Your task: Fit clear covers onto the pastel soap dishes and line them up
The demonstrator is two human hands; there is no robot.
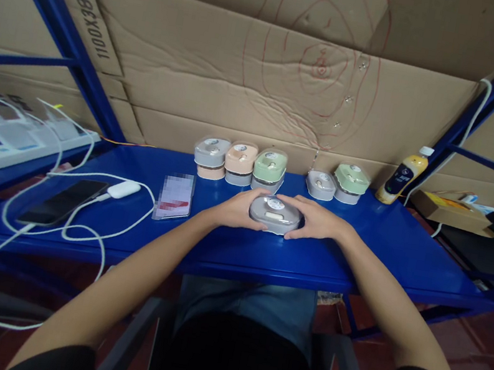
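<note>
A grey lidded container [276,214] with rounded ends and a clear top is between my two hands, above the blue table near its front. My left hand [243,209] grips its left end, and my right hand [317,219] has the right end, fingers curled round the far side. On its lid are a round white label and a pale tab. Behind it stand similar containers in stacks: a grey one [211,152] on orange, an orange one [241,159] on grey, and a green one [270,165] on grey. Farther right are a single grey container [321,185] and another green-topped stack [351,180].
A phone [175,197] lies left of my hands. Beyond it are a dark phone [63,203], a white adapter [124,189] with looping cables, and a power strip [30,145]. A juice bottle [403,176] and a cardboard box [453,213] stand at right. Cardboard walls the back.
</note>
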